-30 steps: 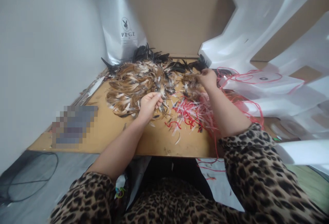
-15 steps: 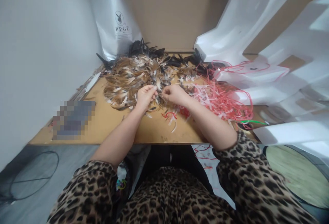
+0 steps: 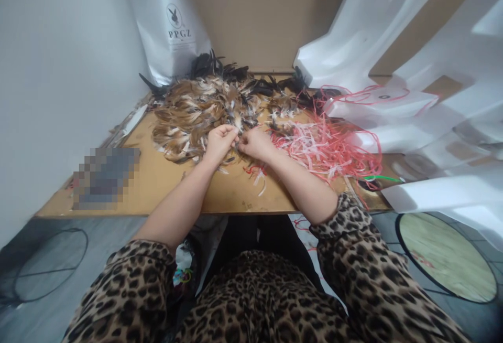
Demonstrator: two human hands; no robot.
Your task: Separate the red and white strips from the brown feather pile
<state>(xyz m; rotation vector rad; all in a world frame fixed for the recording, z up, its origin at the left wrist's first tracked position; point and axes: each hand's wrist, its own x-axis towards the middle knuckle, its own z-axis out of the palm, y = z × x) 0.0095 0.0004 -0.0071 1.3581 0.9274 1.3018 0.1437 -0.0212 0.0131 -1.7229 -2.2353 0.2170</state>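
Head: left hand (image 3: 218,141), right hand (image 3: 253,144) pinch feathers (image 3: 196,115).

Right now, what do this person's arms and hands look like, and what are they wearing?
Both hands are bare: the left hand and right hand show no gloves, and I can make out no rings or watch. The forearms are uncovered too. The sleeves are a leopard print, dark spots on tan, pushed up toward the elbows, and the same print covers the lap.
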